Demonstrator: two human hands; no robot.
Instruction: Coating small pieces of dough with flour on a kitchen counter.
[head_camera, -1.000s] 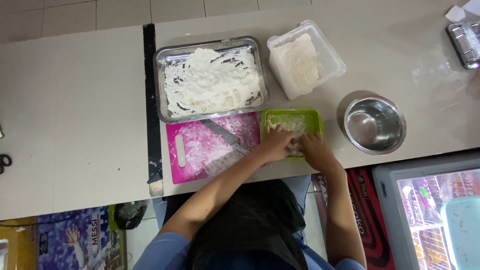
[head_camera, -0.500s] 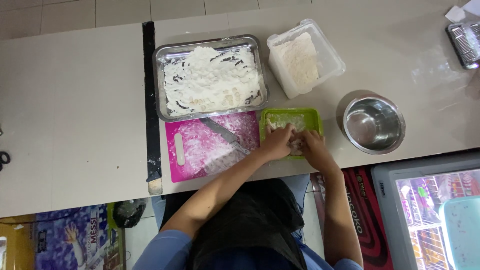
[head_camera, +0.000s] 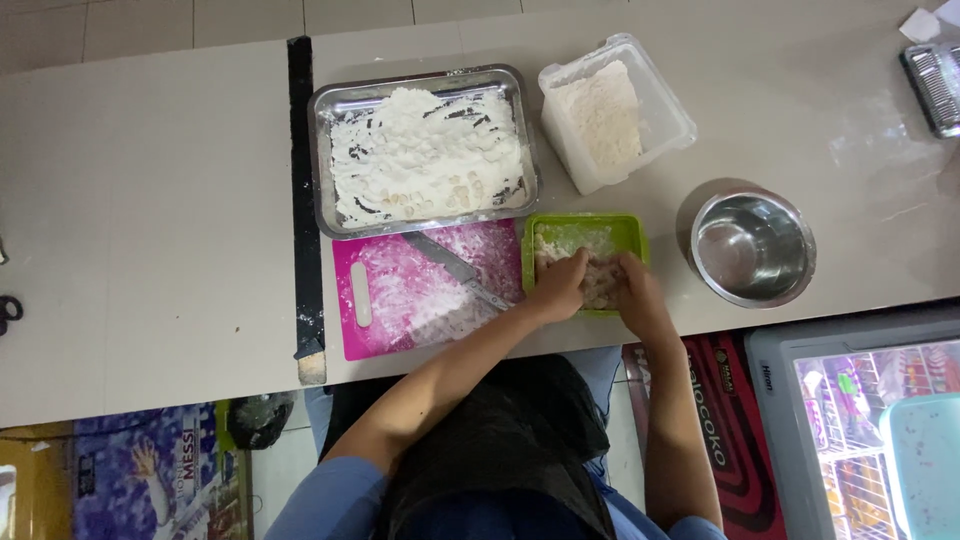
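Where the pale tabletop (head_camera: 150, 200) fills the view from above, the things on it run from left to right like this:

- A small dark object (head_camera: 8, 312) pokes in at the far left edge, too cut off to name.
- A long black strip (head_camera: 303, 190) lies across the tabletop from the far edge to the near one.
- Just right of it sits a metal tray (head_camera: 322, 160) spread with white flour, with small pale lumps along its near side.
- In front of the tray lies a pink cutting board (head_camera: 350, 330) dusted with flour, and a knife (head_camera: 455, 268) rests slantwise on it.
- Touching the board's right edge is a small green tub (head_camera: 630, 228) holding pale floured pieces (head_camera: 600, 285).
- The left hand (head_camera: 560, 285) is curled down into the tub, fingers bent around the pieces; how firmly it grips I cannot tell.
- The right hand (head_camera: 638, 295) is just beside it, also bent into the tub and pressing on the same pieces, so both hands meet over the near half of the tub.
- Behind the tub stands a clear plastic box (head_camera: 665, 105) with pale crumbs inside, set at a tilt to the tray.
- Right of the tub, a little apart, is an empty-looking steel bowl (head_camera: 752, 248).
- At the far right corner, a ridged metal piece (head_camera: 935, 85) is partly out of view.
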